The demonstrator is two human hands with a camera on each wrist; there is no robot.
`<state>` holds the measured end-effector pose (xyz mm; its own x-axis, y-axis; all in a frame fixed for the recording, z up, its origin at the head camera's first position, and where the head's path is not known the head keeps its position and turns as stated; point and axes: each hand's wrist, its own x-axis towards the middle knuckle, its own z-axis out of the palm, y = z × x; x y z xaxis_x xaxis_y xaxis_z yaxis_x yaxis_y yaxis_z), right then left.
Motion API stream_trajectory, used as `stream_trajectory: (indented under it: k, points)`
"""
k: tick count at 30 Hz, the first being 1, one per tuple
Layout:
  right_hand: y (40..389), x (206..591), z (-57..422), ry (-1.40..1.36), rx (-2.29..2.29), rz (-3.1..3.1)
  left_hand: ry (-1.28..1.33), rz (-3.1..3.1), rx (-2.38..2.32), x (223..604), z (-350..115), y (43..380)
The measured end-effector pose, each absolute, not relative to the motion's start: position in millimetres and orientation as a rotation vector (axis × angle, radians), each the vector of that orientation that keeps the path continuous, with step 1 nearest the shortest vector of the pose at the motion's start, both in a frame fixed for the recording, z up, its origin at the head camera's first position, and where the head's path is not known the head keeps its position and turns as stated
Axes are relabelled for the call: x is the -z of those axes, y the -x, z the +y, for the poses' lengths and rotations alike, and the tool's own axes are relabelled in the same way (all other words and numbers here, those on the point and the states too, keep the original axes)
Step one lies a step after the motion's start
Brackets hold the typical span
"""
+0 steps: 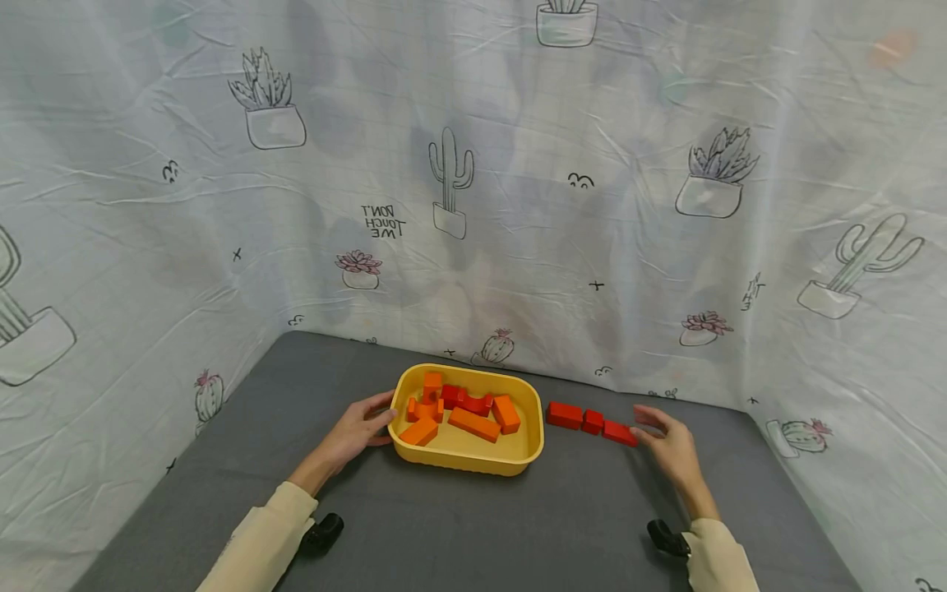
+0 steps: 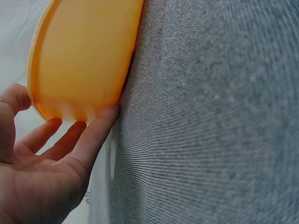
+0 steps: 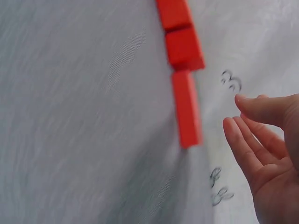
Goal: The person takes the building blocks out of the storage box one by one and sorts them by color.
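Note:
A yellow plastic bin [image 1: 462, 462] stands on the grey table with several orange and red toy blocks inside. At its left end my left hand [image 1: 360, 426] grips it. In the left wrist view the fingertips [image 2: 79, 126] touch the outer wall [image 2: 84, 56] and the thumb [image 2: 18, 97] is at the rim. Right of the bin, three red blocks [image 1: 592, 422] lie in a slanting row. My right hand [image 1: 672, 450] hovers by the row's right end, thumb and fingers spread, holding nothing. The right wrist view shows it apart from the nearest red block [image 3: 187, 109].
Inside the bin are a long orange block [image 1: 474, 425], an orange arch block [image 1: 425, 409] and a red arch block [image 1: 474, 403]. A white curtain [image 1: 510, 205] with cactus drawings hangs behind and beside the grey table [image 1: 473, 534]. Black wrist straps [image 1: 322, 534] sit by both sleeves.

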<state>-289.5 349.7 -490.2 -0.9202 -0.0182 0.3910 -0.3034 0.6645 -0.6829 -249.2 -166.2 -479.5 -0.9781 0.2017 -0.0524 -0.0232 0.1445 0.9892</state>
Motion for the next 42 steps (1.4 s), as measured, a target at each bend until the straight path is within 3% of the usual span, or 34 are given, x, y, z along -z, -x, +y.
stream_trajectory:
  k: [6,14,23,29,34,42]
  points:
    - [313.3,514.8,358.6,-0.305,-1.306,-2.436,-0.170,2.221,-1.919,457.0,-162.5,237.1]
    - [328.4,521.2,351.1,-0.386,-1.379,-2.388,-0.162,2.236,-1.933,481.4,-166.3,250.5]
    - [341.2,523.5,333.5,-0.493,-1.571,-2.350,-0.153,2.253,-1.925,482.2,-166.5,251.8]
    - [310.9,476.3,290.4,-0.693,-1.620,-2.299,-0.147,2.241,-1.931,482.8,-167.1,252.4]
    - [288.2,436.8,249.8,-0.653,-1.627,-2.398,-0.154,2.243,-1.929,481.9,-167.1,251.5]
    - [290.3,435.4,207.8,-0.647,-1.600,-2.508,-0.158,2.241,-1.929,483.1,-166.8,252.1]
